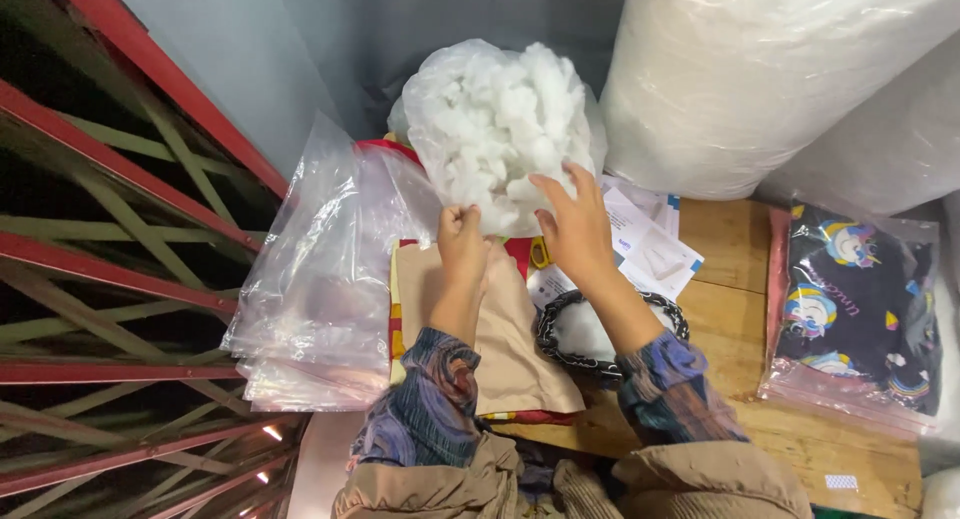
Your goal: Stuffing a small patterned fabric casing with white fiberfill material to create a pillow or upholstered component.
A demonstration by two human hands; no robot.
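A clear plastic bag stuffed with white fluffy filling [500, 119] is held up above the wooden table [735, 239]. My left hand [462, 237] pinches the bag's lower edge with closed fingers. My right hand [572, 219] presses against the bag's lower right side with fingers spread on the plastic. Below my arms lies a beige fabric piece [510, 329] on red and yellow cloth. A black ring-shaped item [560, 339] lies under my right forearm, partly hidden.
A stack of clear plastic bags [320, 269] lies to the left. White paper sheets [650, 244] lie behind my right hand. A bagged dark cartoon-print fabric [860, 309] sits at right. Large wrapped white rolls [760, 79] stand behind. A red and green metal frame [120, 229] runs along the left.
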